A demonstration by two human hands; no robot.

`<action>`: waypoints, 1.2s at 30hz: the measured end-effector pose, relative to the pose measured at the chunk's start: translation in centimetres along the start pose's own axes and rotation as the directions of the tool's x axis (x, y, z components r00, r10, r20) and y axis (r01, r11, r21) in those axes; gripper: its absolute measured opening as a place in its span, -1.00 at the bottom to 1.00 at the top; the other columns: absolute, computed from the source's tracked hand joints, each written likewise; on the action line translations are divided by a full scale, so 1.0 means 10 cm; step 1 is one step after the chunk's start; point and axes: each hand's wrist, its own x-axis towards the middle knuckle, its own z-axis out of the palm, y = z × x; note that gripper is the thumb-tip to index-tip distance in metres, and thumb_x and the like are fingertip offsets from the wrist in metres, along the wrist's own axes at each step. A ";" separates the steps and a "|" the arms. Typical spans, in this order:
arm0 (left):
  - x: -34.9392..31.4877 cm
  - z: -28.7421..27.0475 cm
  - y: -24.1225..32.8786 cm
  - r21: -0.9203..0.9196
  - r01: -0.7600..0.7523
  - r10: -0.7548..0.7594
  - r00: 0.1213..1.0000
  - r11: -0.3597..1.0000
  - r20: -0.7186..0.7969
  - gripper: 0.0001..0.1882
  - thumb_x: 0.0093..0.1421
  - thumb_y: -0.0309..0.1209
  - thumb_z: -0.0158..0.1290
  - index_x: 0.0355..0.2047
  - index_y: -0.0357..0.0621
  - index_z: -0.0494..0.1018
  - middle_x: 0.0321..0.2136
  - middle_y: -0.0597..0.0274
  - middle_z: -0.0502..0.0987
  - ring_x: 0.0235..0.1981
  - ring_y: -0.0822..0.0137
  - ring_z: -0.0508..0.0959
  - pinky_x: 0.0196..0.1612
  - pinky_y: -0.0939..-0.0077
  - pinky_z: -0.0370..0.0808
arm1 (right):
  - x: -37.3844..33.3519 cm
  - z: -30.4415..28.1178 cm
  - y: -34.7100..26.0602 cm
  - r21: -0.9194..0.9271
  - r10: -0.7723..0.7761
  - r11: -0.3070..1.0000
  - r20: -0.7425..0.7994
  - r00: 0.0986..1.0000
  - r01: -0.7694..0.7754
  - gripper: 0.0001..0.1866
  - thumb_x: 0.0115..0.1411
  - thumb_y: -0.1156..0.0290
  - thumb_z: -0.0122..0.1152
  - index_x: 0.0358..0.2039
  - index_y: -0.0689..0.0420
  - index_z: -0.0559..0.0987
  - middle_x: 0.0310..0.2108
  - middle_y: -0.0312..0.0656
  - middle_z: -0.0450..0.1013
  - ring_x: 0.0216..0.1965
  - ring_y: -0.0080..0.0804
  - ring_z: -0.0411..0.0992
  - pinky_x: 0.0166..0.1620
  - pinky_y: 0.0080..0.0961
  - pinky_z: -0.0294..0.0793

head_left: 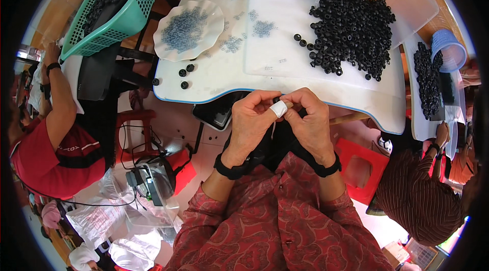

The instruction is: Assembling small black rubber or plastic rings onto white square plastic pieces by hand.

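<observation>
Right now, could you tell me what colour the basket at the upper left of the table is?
The basket is teal green, with dark rings inside; the head view shows it.

Both hands, left hand (250, 120) and right hand (309, 120), meet at the near table (214, 80) edge; ring pile (351, 26) far right on it; scalloped dish (188, 30) far left; basket (119, 11) beyond the dish, off-table left.
</observation>
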 end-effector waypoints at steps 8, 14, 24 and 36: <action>0.00 0.01 -0.04 0.105 0.000 0.003 0.999 0.994 -0.033 -0.80 0.17 -0.55 0.18 -0.18 -0.35 0.55 -0.39 0.25 0.61 -0.41 0.54 0.56 -0.36 0.67 0.55 | -0.01 0.02 0.09 -0.068 -0.050 0.997 -0.032 0.998 0.047 -0.85 0.09 0.74 0.19 -0.32 0.27 0.53 -0.38 -0.17 0.47 -0.47 -0.45 0.55 -0.41 -0.57 0.52; 0.02 -0.01 -0.03 0.140 -0.085 0.085 0.996 0.986 0.002 -0.78 0.25 -0.55 0.09 -0.10 -0.34 0.54 -0.32 0.19 0.62 -0.38 0.50 0.59 -0.30 0.64 0.58 | -0.03 0.06 0.08 0.039 0.068 0.997 -0.067 0.995 -0.065 -0.84 0.13 0.68 0.22 -0.25 0.26 0.53 -0.41 -0.23 0.52 -0.45 -0.59 0.49 -0.40 -0.63 0.47; 0.07 -0.17 -0.05 -0.371 0.041 0.010 0.991 0.928 0.135 -0.75 0.32 -0.49 0.02 -0.04 -0.34 0.50 -0.28 0.10 0.59 -0.39 0.46 0.55 -0.31 0.58 0.56 | -0.08 0.07 0.07 0.209 0.051 0.978 -0.139 0.989 -0.021 -0.85 0.19 0.60 0.24 -0.21 0.25 0.55 -0.39 -0.33 0.52 -0.40 -0.71 0.40 -0.30 -0.74 0.41; 0.03 -0.18 -0.04 -0.449 0.041 0.022 0.991 0.892 0.133 -0.73 0.32 -0.42 0.04 -0.04 -0.33 0.48 -0.29 0.14 0.58 -0.45 0.54 0.44 -0.37 0.66 0.41 | -0.13 0.13 0.08 0.217 0.074 0.975 -0.137 0.988 -0.043 -0.86 0.20 0.55 0.26 -0.21 0.24 0.54 -0.39 -0.35 0.50 -0.40 -0.72 0.38 -0.31 -0.74 0.38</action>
